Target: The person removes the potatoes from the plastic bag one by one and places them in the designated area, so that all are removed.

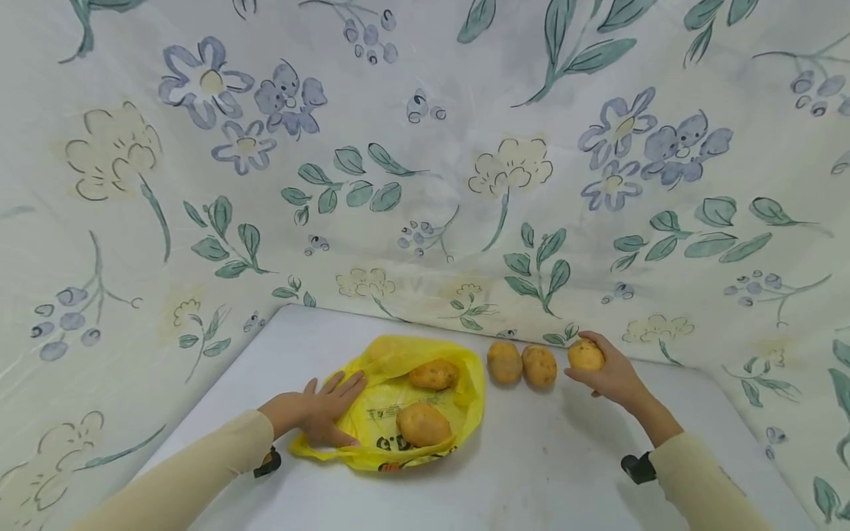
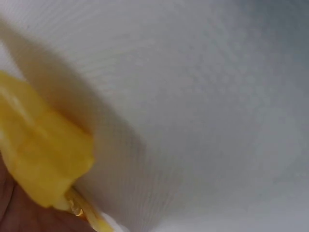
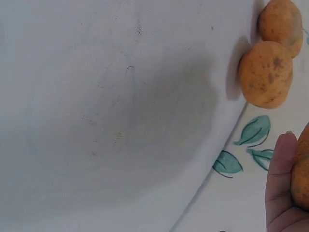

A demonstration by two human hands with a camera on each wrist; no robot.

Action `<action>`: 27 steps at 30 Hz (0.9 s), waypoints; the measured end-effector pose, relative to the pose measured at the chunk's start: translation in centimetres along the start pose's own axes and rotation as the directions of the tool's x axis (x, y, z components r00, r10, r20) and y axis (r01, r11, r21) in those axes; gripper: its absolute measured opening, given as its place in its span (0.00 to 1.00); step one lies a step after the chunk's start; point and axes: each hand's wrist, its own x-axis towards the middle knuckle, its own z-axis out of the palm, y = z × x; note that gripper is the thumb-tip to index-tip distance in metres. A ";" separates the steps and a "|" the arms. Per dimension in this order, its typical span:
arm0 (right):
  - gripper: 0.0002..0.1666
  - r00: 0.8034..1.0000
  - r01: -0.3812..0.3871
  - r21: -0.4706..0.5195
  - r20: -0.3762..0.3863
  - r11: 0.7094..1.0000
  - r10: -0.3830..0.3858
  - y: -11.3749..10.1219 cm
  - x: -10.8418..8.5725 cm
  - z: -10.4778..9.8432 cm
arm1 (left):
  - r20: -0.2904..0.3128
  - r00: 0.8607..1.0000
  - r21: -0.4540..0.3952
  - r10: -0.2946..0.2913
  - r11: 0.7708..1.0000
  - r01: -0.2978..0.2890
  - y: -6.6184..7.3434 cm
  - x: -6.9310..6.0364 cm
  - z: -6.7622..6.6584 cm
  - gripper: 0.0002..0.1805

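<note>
A yellow plastic bag (image 1: 468, 420) lies spread with its mouth open, two potatoes (image 1: 423, 424) inside. On its left edge rests my left hand (image 1: 325, 413), fingers spread; in the left wrist view a fold of the yellow bag (image 2: 43, 150) lies against the palm. My right hand (image 1: 617, 376) holds a potato (image 1: 586, 355) at the table's back edge. Just left of that hand, two more potatoes (image 1: 539, 366) stand side by side, also seen in the right wrist view as potatoes (image 3: 266, 75). The held potato (image 3: 301, 174) is partly cut off there.
The white table (image 1: 518, 472) ends at the back against a hanging floral sheet (image 1: 438, 221), which also encloses both sides. Dark wrist devices (image 1: 639, 468) sit at both sleeve cuffs.
</note>
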 end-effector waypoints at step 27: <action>0.53 0.999 -0.046 -0.009 0.026 0.999 0.046 1.2 0.1 0.1 | 0.004 1.000 0.000 0.014 1.000 -0.014 -0.2 0.2 0.1 0.63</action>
